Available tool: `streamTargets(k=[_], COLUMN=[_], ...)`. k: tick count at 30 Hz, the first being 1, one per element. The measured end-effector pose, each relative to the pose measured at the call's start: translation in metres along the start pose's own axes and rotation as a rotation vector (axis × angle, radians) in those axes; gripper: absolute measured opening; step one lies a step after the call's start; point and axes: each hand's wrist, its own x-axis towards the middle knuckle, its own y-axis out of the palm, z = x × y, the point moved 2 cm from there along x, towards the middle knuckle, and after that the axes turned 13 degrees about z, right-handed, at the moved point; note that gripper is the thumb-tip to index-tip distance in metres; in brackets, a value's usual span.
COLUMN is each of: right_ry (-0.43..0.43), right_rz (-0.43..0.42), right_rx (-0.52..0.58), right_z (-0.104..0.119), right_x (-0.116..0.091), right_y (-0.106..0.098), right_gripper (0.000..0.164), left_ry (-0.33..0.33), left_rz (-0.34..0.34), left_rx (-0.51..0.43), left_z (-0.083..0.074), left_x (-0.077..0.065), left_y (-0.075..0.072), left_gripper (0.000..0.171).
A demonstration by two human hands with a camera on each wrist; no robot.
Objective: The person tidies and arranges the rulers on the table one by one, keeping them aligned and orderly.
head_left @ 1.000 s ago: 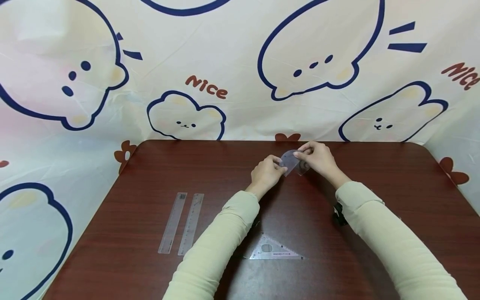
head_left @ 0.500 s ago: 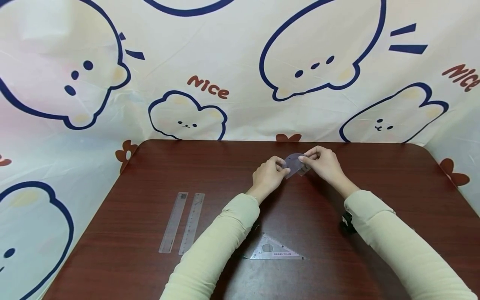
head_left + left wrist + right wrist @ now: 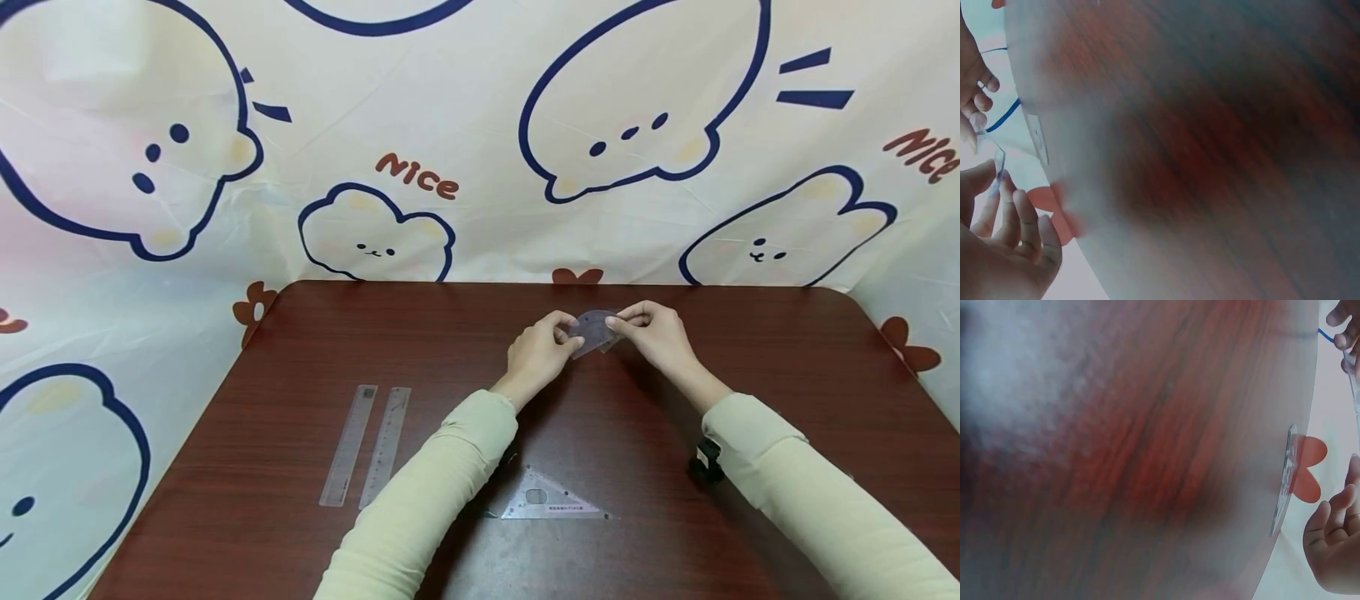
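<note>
Both hands hold a clear, half-round protractor (image 3: pixel 593 331) above the far part of the table. My left hand (image 3: pixel 537 354) pinches its left end between thumb and fingers. At the right end, the thumb and fingers of my right hand (image 3: pixel 660 340) pinch it. In the left wrist view the protractor (image 3: pixel 1000 161) appears nearly edge-on, raised off the tabletop. Partly hidden behind it in the head view, a clear flat piece (image 3: pixel 609 344) shows a corner. A clear flat piece (image 3: pixel 1285 481) lies on the table in the right wrist view; its shape is hard to tell.
Two clear rulers (image 3: pixel 348 446) (image 3: pixel 386 446) lie side by side at the left of the brown table (image 3: pixel 247 467). A clear triangular set square (image 3: pixel 553 498) lies near the front, between the forearms. A cartoon-printed cloth (image 3: pixel 480 125) hangs behind the table's far edge.
The right hand has moved slightly right and nearer, and the protractor has turned with it. It now covers more of the clear piece behind. The left hand has shifted a little to the right.
</note>
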Motion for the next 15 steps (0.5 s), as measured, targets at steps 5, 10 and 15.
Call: streamTargets(k=[5,10,15], right_ry=[0.013,-0.003,-0.028], right_rz=[0.007,0.015,0.014], right_rx=[0.041,0.046,0.026], right_z=[-0.001,0.000,0.000], right_x=[-0.008,-0.016,-0.024], right_y=[-0.001,-0.002,-0.006], right_gripper=[0.040,0.038,0.036], left_ry=[0.045,0.065,0.101], left_rz=[0.020,0.042,0.043], left_rx=[-0.005,0.017,0.067], left_z=[-0.002,-0.004,-0.007], left_x=[-0.003,-0.006,-0.009], left_y=[-0.001,-0.001,-0.001], left_gripper=[0.030,0.031,0.031])
